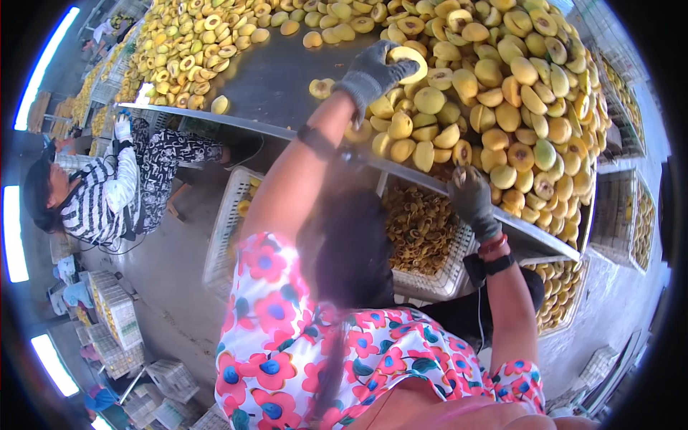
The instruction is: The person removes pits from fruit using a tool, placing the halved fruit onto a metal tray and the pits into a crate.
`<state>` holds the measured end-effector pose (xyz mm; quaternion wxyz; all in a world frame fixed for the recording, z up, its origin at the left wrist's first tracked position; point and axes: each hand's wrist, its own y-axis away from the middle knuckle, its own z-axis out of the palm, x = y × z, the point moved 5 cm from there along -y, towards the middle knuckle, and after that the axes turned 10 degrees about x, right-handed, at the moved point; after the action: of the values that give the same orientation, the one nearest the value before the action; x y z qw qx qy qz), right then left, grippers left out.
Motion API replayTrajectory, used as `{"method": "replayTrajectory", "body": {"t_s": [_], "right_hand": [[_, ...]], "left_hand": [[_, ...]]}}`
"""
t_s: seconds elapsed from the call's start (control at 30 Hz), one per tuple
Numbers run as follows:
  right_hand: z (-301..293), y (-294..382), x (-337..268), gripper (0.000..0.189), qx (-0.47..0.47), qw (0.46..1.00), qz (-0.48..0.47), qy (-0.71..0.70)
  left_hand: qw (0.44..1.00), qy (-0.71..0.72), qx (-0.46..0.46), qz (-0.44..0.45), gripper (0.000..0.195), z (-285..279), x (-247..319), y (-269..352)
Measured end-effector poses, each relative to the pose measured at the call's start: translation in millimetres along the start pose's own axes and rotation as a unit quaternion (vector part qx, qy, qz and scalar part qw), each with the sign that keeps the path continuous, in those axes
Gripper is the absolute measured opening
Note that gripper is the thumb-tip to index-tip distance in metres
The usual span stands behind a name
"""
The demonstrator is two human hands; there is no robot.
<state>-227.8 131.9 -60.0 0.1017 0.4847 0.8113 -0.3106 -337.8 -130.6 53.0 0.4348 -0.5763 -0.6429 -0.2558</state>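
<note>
My left hand, in a grey knit glove, grips a yellow peach half above the metal table. The fruit's cut edge shows as a pale ring around the fingers. Lower and to the right, my right hand, also gloved in grey, is curled at the table's front edge. Something small seems to stick out at its fingertips, but I cannot tell what it is. A large heap of peach halves lies beside both hands, some showing reddish-brown pit hollows.
Below the table edge stands a white plastic crate of brownish fruit scraps. Another crate is left of it. A second peach heap covers the table's far left. A seated person works at left. Stacked crates stand behind.
</note>
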Motion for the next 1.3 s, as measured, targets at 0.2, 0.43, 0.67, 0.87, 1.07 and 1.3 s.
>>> {"method": "replayTrajectory", "body": {"t_s": [0.2, 0.43, 0.67, 0.87, 1.07, 1.3], "right_hand": [[-51, 19, -80, 0.009, 0.072, 0.810, 0.273, -0.515], [-94, 49, -139, 0.016, 0.066, 0.758, 0.357, -0.542], [-121, 76, -126, 0.013, 0.073, 0.789, 0.325, -0.516], [-118, 95, -129, 0.015, 0.181, 0.883, 0.206, -0.382], [-127, 104, -142, 0.016, 0.196, 0.914, 0.208, -0.287], [-113, 110, -132, 0.018, 0.158, 0.902, 0.249, -0.317]], "left_hand": [[0.979, 0.193, 0.005, -0.062, 0.054, -4, 54, 124], [0.953, 0.302, -0.027, -0.001, 0.034, 20, 69, 228], [0.962, 0.263, -0.022, -0.063, 0.030, 11, 72, 273], [0.992, 0.113, 0.041, 0.045, 0.039, 9, 94, 292], [0.995, 0.092, 0.038, 0.030, 0.043, 19, 92, 307], [0.983, 0.072, 0.107, 0.133, 0.043, 23, 102, 320]]}}
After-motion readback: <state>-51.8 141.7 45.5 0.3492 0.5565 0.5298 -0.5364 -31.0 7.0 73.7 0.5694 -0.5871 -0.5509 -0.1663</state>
